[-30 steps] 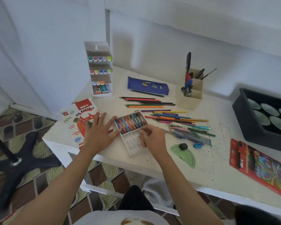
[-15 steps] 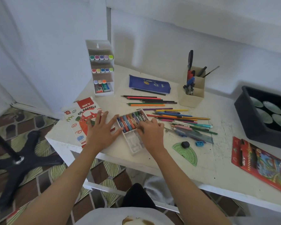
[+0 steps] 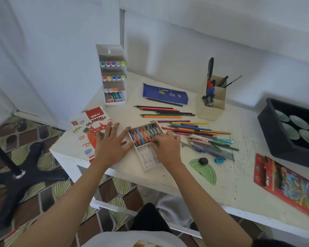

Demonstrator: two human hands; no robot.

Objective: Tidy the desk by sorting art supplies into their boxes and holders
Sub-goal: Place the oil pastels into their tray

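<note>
A white plastic pastel tray (image 3: 147,158) lies near the desk's front edge. Several oil pastels (image 3: 144,133) fill its far half, and its near half is bare. My left hand (image 3: 111,144) lies flat with fingers spread on the oil pastels box (image 3: 82,133), thumb against the tray's left side. My right hand (image 3: 167,149) is over the tray's right side, fingertips curled and pinching a dark green pastel (image 3: 157,143) at the near end of the row. Loose coloured pencils (image 3: 191,128) lie scattered right of and behind the tray.
A marker holder (image 3: 112,75) stands at the back left, beside a blue pencil case (image 3: 165,93) and a pen holder (image 3: 211,109). On the right are a black tray (image 3: 275,138) and a red pencil box (image 3: 289,182). A protractor (image 3: 205,172), eraser (image 3: 203,160) and sharpener (image 3: 218,159) lie close by.
My right hand has moved from the tray's near right edge up to the row of pastels. My left hand has stayed flat on the box beside the tray.
</note>
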